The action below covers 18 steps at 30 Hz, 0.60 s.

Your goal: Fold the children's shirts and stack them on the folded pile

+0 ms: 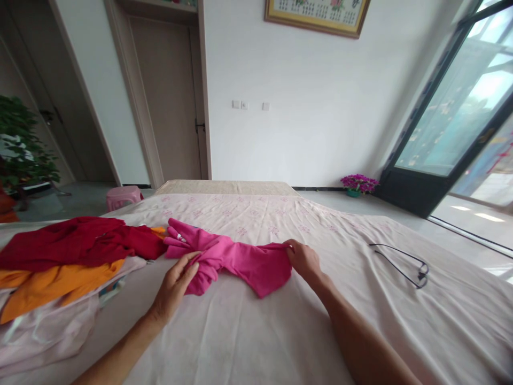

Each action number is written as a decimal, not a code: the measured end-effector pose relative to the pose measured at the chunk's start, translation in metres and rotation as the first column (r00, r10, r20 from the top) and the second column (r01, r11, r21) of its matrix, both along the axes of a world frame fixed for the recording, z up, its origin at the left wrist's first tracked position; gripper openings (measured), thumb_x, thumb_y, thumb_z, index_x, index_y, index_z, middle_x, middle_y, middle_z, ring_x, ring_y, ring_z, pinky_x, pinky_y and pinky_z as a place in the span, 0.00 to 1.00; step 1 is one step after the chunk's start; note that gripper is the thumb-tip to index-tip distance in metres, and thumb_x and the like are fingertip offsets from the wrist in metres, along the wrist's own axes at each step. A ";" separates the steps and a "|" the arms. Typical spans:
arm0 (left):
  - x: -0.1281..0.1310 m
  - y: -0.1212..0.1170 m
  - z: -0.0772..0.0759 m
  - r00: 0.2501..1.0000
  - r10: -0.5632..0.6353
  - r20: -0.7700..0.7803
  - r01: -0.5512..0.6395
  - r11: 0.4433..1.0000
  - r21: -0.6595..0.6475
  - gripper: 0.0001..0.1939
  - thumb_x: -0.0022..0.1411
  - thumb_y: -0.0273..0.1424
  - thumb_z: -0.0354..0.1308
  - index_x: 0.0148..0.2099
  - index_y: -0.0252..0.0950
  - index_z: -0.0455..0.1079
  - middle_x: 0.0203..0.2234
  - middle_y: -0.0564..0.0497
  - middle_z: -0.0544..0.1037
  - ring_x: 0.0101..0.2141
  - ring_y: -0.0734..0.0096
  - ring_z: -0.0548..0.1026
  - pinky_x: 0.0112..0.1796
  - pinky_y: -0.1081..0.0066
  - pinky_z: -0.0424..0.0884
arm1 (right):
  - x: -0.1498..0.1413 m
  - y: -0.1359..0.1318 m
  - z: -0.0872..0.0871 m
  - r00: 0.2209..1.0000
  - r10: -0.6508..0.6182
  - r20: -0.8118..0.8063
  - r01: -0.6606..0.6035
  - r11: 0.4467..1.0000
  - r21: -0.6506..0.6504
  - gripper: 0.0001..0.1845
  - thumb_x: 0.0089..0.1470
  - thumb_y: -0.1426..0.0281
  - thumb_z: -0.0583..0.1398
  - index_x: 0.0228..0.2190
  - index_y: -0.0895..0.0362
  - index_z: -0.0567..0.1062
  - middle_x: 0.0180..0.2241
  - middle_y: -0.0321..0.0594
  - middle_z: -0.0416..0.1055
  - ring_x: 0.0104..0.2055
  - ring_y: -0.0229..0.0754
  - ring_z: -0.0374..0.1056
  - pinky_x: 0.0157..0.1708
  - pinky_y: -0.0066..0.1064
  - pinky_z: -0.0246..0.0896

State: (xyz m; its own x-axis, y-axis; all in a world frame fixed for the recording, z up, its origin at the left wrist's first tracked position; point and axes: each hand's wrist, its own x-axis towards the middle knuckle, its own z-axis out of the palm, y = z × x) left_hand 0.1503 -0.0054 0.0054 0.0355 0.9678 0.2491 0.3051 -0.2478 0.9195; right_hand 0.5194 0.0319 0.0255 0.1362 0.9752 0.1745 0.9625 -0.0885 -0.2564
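Note:
A bright pink garment point(256, 262) lies bunched on the pale cloth-covered surface point(240, 342) in front of me; its exact kind does not show. My left hand point(176, 283) grips its gathered left part, thumb on top and fingers partly hidden in the folds. At the garment's right end, my right hand point(302, 259) pinches the upper corner between thumb and fingers. Between the hands the fabric narrows, then spreads into a flatter panel on the right. A small white and dark mark shows among the folds at upper left.
Left of the pink garment is a pile with a red garment point(64, 243), an orange garment point(68, 289) and a pale pink garment point(52, 331). Eyeglasses point(420, 275) lie at right. Beyond stand a pink stool point(124, 197) and a pot of purple flowers point(359, 183).

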 end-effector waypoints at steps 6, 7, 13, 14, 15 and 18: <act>0.050 -0.026 -0.001 0.811 -0.497 0.307 0.543 0.836 -0.081 0.38 0.64 0.41 0.54 0.71 0.40 0.44 0.62 0.43 0.64 0.56 0.57 0.70 0.57 0.59 0.64 | -0.021 -0.012 0.010 0.956 0.293 -0.011 -0.278 0.919 0.280 0.22 0.57 0.74 0.53 0.52 0.52 0.72 0.49 0.45 0.72 0.50 0.50 0.65 0.49 0.40 0.61; 0.051 -0.026 -0.004 0.795 -0.526 0.302 0.574 0.813 -0.095 0.39 0.64 0.41 0.54 0.71 0.40 0.43 0.62 0.42 0.65 0.54 0.57 0.71 0.56 0.58 0.65 | -0.033 -0.017 0.010 0.899 0.431 -0.074 -0.397 0.876 0.273 0.23 0.57 0.75 0.54 0.54 0.52 0.71 0.48 0.44 0.72 0.48 0.47 0.67 0.47 0.38 0.63; 0.039 -0.021 -0.011 0.834 -0.502 0.229 0.542 0.825 -0.163 0.35 0.64 0.41 0.54 0.70 0.40 0.49 0.60 0.43 0.67 0.55 0.58 0.70 0.58 0.60 0.62 | -0.093 -0.044 -0.002 0.507 0.819 -0.270 -0.765 0.572 0.295 0.43 0.49 0.77 0.61 0.64 0.47 0.54 0.59 0.44 0.60 0.55 0.45 0.64 0.48 0.34 0.65; 0.038 -0.021 -0.009 0.837 -0.497 0.230 0.537 0.827 -0.165 0.35 0.64 0.41 0.54 0.69 0.40 0.50 0.60 0.44 0.67 0.56 0.58 0.69 0.58 0.60 0.61 | -0.098 -0.045 -0.005 0.502 0.816 -0.286 -0.760 0.574 0.305 0.43 0.49 0.76 0.62 0.63 0.48 0.55 0.59 0.44 0.60 0.55 0.46 0.64 0.48 0.34 0.65; 0.037 -0.021 -0.007 0.837 -0.496 0.232 0.536 0.828 -0.165 0.34 0.64 0.40 0.54 0.69 0.41 0.51 0.61 0.44 0.66 0.57 0.59 0.68 0.59 0.60 0.61 | -0.101 -0.045 -0.007 0.514 0.802 -0.305 -0.741 0.594 0.313 0.40 0.49 0.76 0.62 0.62 0.49 0.58 0.57 0.44 0.62 0.54 0.45 0.65 0.48 0.34 0.65; 0.036 -0.022 -0.005 0.813 -0.526 0.248 0.569 0.807 -0.155 0.32 0.64 0.39 0.53 0.68 0.41 0.53 0.60 0.45 0.67 0.57 0.60 0.68 0.59 0.61 0.60 | -0.103 -0.043 -0.015 0.583 0.734 -0.348 -0.674 0.676 0.298 0.25 0.53 0.75 0.61 0.52 0.52 0.67 0.47 0.41 0.68 0.45 0.42 0.68 0.43 0.32 0.65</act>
